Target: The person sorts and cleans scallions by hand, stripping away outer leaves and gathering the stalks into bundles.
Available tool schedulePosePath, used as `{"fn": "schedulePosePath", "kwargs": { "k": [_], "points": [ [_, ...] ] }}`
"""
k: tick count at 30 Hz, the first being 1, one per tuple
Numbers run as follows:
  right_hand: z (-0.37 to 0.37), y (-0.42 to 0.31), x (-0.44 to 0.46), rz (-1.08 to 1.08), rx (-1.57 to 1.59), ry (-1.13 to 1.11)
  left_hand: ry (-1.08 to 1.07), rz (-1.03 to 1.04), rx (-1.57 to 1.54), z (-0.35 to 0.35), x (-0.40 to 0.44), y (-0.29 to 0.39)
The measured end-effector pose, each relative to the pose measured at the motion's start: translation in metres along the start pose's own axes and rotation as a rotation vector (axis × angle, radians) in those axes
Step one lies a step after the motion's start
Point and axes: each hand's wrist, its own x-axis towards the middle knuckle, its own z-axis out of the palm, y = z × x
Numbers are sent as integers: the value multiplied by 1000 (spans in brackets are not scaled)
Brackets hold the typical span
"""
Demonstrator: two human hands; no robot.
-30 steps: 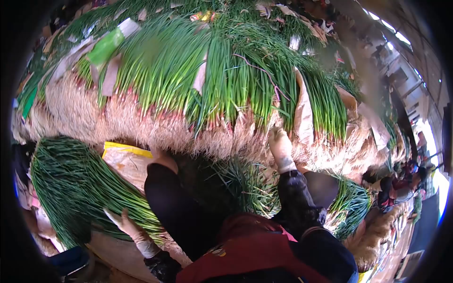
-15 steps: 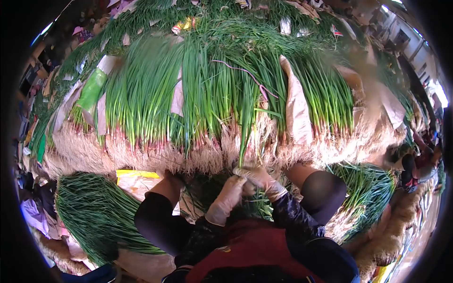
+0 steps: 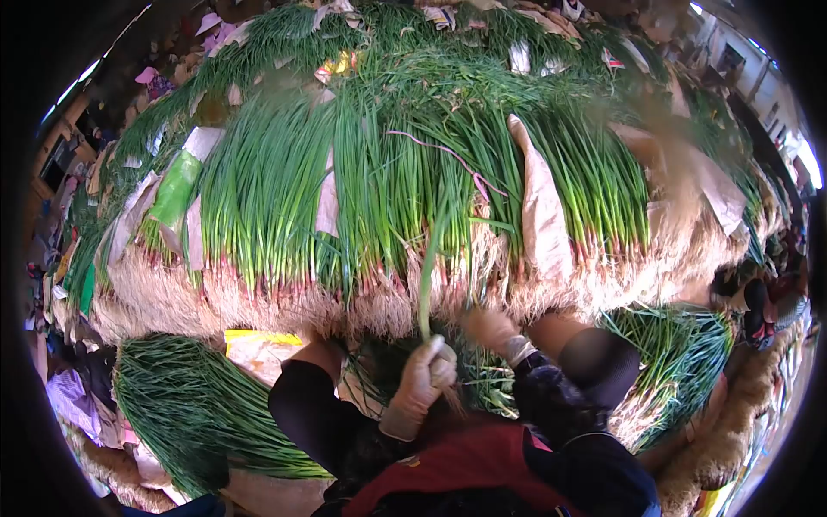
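Note:
My gloved left hand (image 3: 424,376) is closed around the lower end of a spring onion (image 3: 428,280), whose green leaves point up and away from me. Thin roots hang below that hand. To its right, my gloved right hand (image 3: 493,332) is smeared by motion, so its fingers do not show clearly. It is nearest the root ends of the large bank of spring onions (image 3: 267,189), which lies in front of me with roots (image 3: 379,312) toward my knees. A pink string (image 3: 444,149) rests on the leaves.
Pale sacking strips (image 3: 541,207) and a green bag (image 3: 177,188) divide the bank. Bundles of greens lie at my left (image 3: 198,405) and right (image 3: 680,362). My knees stand on both sides of my hands. Another person (image 3: 771,310) is at the far right.
My right hand has come away from my left and moved right. My left hand has lowered slightly, still holding the spring onion, which now stands more clearly above it. The view has shifted a little.

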Motion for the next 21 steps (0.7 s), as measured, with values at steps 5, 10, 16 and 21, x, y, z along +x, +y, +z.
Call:
{"fn": "schedulePosePath", "kwargs": {
  "k": [5,10,16,21],
  "points": [
    [-123,-20,27,377,276,-147,39,316,-64,-13,7,45],
    [-131,30,114,499,386,317,163,239,159,-22,18,24],
    [-159,42,35,318,1503,428,238,310,333,-35,30,13],
    [-251,74,-129,726,766,842,299,338,372,-46,30,16]
  ]
}}
